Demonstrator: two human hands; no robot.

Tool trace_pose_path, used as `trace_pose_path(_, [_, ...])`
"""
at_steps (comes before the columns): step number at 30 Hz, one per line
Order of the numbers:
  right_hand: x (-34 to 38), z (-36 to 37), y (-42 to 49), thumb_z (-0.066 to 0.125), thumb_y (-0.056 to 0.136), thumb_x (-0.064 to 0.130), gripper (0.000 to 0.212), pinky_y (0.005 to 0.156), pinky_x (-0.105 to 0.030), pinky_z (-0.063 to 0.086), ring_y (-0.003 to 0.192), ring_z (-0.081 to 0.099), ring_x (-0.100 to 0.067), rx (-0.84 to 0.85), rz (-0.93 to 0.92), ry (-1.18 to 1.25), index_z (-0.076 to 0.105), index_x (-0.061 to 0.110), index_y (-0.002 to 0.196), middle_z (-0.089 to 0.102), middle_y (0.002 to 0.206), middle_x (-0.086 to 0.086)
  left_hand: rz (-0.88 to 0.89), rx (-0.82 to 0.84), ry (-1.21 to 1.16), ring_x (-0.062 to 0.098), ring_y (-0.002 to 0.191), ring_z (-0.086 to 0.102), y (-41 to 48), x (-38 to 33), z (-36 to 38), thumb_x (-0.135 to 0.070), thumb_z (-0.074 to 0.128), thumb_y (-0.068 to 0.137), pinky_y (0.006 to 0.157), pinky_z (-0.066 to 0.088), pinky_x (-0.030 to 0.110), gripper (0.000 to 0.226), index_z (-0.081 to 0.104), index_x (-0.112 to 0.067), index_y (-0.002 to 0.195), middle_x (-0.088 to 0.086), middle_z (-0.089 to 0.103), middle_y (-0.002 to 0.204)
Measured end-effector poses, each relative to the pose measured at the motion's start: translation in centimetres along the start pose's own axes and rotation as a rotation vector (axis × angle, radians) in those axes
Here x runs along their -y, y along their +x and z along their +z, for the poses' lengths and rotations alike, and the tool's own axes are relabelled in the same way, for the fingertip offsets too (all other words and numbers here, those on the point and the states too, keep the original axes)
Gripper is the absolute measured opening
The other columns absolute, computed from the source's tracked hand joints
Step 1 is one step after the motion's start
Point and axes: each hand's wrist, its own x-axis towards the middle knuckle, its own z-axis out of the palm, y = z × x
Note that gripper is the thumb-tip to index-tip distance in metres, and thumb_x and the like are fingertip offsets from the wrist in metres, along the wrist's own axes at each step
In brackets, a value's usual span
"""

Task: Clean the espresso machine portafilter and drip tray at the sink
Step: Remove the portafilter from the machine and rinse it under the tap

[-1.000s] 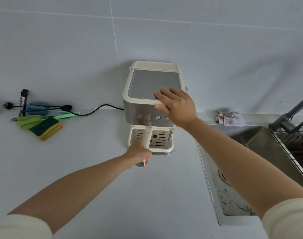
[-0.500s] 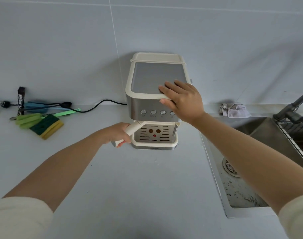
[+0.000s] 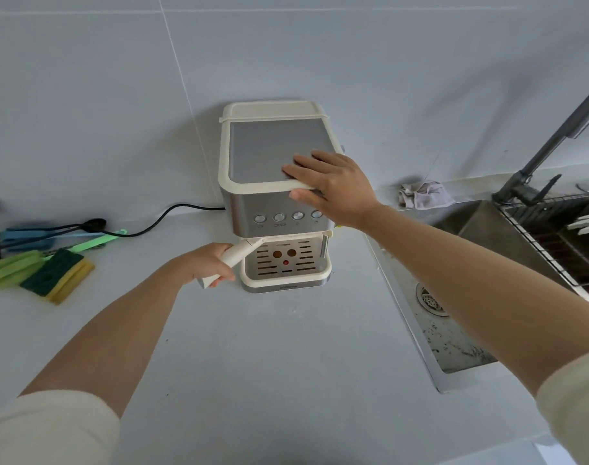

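Your left hand (image 3: 205, 263) is curled round the cream handle of the portafilter (image 3: 235, 254), which slants out to the left from under the button panel of the espresso machine (image 3: 273, 149), its head hidden beneath that panel and above the slotted drip tray (image 3: 286, 275) seated in the machine's base. Your right hand (image 3: 333, 189) lies flat on the machine's top at its front right corner, fingers straight and thumb against the cream rim. The machine stands on the desk (image 3: 252, 364) against the wall, with the sink (image 3: 417, 333) just to its right and a green-and-yellow sponge (image 3: 56, 276) well off to the left.
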Motion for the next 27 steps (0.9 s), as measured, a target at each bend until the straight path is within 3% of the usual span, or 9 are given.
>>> trace_pose_path(7, [0.3, -0.4, 0.2, 0.025, 0.094, 0.052, 0.057, 0.078, -0.034, 0.05, 0.09, 0.065, -0.026, 0.063, 0.042, 0.034, 0.067, 0.017, 0.11, 0.069, 0.103, 0.0, -0.036, -0.062, -0.112, 0.019, 0.044, 0.042, -0.8, 1.6, 4.3, 0.001, 0.055, 0.08, 0.047, 0.035, 0.021, 0.027, 0.048, -0.009, 0.104, 0.008, 0.049, 0.06])
trace_pose_path(16, [1.1, -1.1, 0.5, 0.019, 0.094, 0.056, 0.064, 0.075, -0.032, 0.048, 0.083, 0.061, -0.025, 0.155, 0.099, 0.067, 0.067, 0.015, 0.108, 0.067, 0.099, 0.001, -0.127, -0.182, -0.248, 0.018, 0.045, 0.049, -4.1, 0.9, 11.2, -0.005, 0.054, 0.079, 0.046, 0.035, 0.021, 0.013, 0.044, -0.013, 0.079, 0.005, 0.05, 0.061])
trace_pose_path(22, [1.9, -2.4, 0.8, 0.019, 0.089, 0.062, 0.067, 0.099, -0.038, 0.036, 0.113, 0.051, -0.026, 0.419, 0.228, 0.035, 0.055, 0.02, 0.127, 0.058, 0.122, 0.002, -0.146, -0.156, -0.281, 0.017, 0.044, 0.049, -5.7, 0.1, 14.3, -0.009, 0.055, 0.078, 0.047, 0.036, 0.021, 0.014, 0.042, -0.013, 0.08, 0.002, 0.05, 0.063])
trace_pose_path(25, [2.3, -3.4, 1.2, 0.029, 0.097, 0.047, 0.049, 0.108, -0.033, 0.023, 0.128, 0.036, -0.024, 0.555, 0.252, -0.023, 0.038, 0.024, 0.139, 0.043, 0.138, 0.003, -0.136, -0.147, -0.285, 0.017, 0.044, 0.049, -6.5, 0.0, 15.1, -0.008, 0.054, 0.077, 0.047, 0.035, 0.021, 0.014, 0.041, -0.014, 0.078, 0.003, 0.05, 0.063])
trace_pose_path(27, [2.7, -4.1, 1.3, 0.028, 0.098, 0.045, 0.053, 0.113, -0.033, 0.015, 0.14, 0.021, -0.024, 0.663, 0.278, -0.049, 0.021, 0.027, 0.147, 0.025, 0.152, 0.0, -0.122, -0.147, -0.286, 0.017, 0.043, 0.048, -6.8, 0.2, 15.3, -0.008, 0.053, 0.076, 0.046, 0.035, 0.021, 0.013, 0.042, -0.014, 0.079, 0.003, 0.05, 0.063])
